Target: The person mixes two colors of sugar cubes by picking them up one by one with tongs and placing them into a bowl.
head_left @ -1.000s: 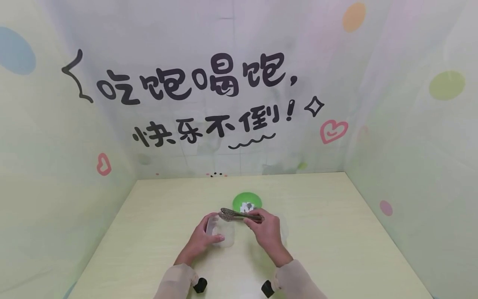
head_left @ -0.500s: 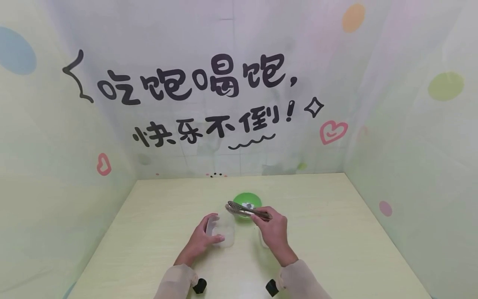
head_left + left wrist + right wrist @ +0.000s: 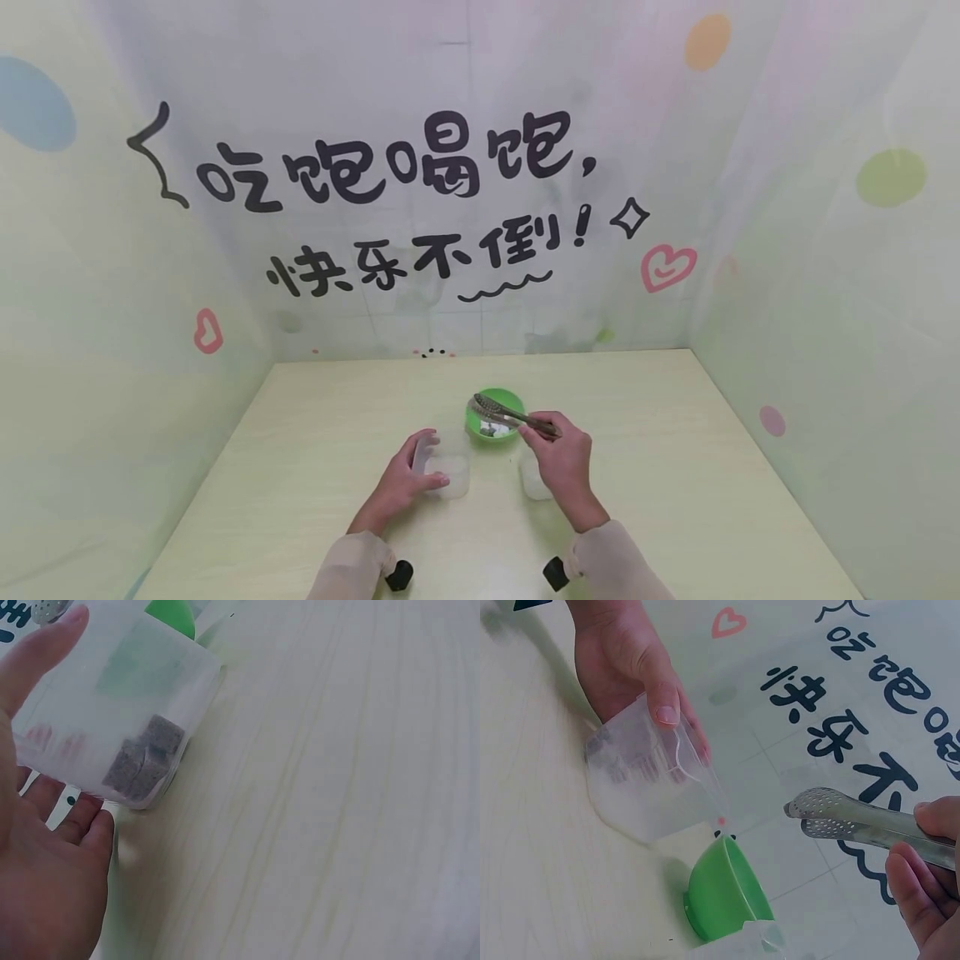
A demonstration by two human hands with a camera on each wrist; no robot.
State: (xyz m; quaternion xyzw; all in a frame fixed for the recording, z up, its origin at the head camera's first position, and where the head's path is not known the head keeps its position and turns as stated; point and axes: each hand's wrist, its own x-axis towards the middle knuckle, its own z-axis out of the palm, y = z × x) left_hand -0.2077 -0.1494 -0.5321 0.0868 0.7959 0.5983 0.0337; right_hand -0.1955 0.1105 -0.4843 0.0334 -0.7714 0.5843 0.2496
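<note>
My left hand point(image 3: 405, 483) grips a clear plastic box point(image 3: 82, 675) standing on the table, with thumb and fingers on opposite sides. Several dark grey-brown cubes point(image 3: 146, 761) lie in one corner of this box. In my right hand point(image 3: 564, 458) are perforated metal tongs point(image 3: 855, 817), pinched between thumb and fingers. Their ends hover above a green bowl point(image 3: 502, 396) in the head view, slightly apart, with nothing visible between them. White and greyish pieces point(image 3: 495, 428) lie in the bowl, partly covered by the tongs.
A second clear plastic box point(image 3: 534, 479) stands on the table, partly hidden beneath my right hand; its rim point(image 3: 742, 943) shows in the right wrist view. The pale wooden table point(image 3: 675, 492) is enclosed by printed cloth walls point(image 3: 810, 350) at the back and sides.
My right hand has moved rightward, carrying the tongs from above the left box to above the green bowl. More of the second box is now uncovered. My left hand has stayed in place.
</note>
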